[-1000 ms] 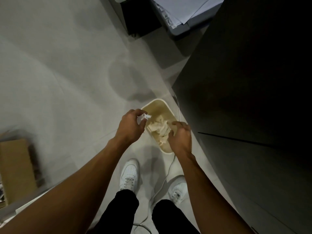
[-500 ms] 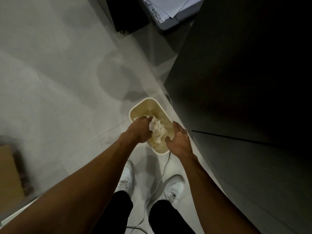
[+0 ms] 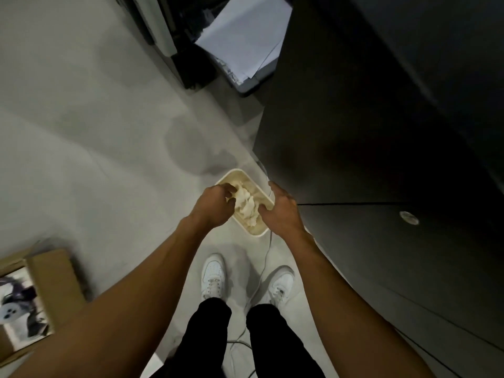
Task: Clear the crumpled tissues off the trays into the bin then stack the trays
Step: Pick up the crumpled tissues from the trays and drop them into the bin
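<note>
tissues (image 3: 246, 205) in bin (image 3: 235, 170), beside left fingers (image 3: 230, 190)

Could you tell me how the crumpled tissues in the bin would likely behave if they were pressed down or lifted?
The crumpled tissues look soft and floppy, so they would probably squash under pressure, then spring back a little. They seem very light, heaped loosely in the small bin, and may trail apart when lifted.

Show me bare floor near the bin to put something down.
Widest: grey floor left of the bin, up to the cardboard box. Crowded: left hand and right hand over the tissues in the bin, cabinet tight on its right, shoes and cable before it.
</note>
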Available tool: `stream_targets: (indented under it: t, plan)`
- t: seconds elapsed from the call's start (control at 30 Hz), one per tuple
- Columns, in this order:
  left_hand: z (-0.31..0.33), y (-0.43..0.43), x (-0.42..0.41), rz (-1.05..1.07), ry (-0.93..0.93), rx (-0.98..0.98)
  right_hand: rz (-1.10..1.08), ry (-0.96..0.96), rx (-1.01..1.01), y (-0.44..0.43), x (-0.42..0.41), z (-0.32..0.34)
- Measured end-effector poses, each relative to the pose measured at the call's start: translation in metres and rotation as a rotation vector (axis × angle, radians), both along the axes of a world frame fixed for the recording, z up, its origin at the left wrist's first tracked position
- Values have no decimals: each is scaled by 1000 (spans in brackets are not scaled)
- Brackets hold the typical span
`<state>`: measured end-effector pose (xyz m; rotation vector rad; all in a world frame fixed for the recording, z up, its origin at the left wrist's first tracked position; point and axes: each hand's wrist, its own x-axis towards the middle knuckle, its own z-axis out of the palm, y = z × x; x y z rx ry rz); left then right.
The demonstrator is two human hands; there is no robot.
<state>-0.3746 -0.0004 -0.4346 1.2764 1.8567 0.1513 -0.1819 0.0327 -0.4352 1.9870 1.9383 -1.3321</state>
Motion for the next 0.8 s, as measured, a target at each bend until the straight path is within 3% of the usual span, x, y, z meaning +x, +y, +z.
stream_targets:
  t: [0.47,0.8]
  plan:
    - [269,0,23,14,-101,197,-192,194,222,-34,7,269]
    - [397,17,76,-145,-266,417,-397,256,549,-50,66,404]
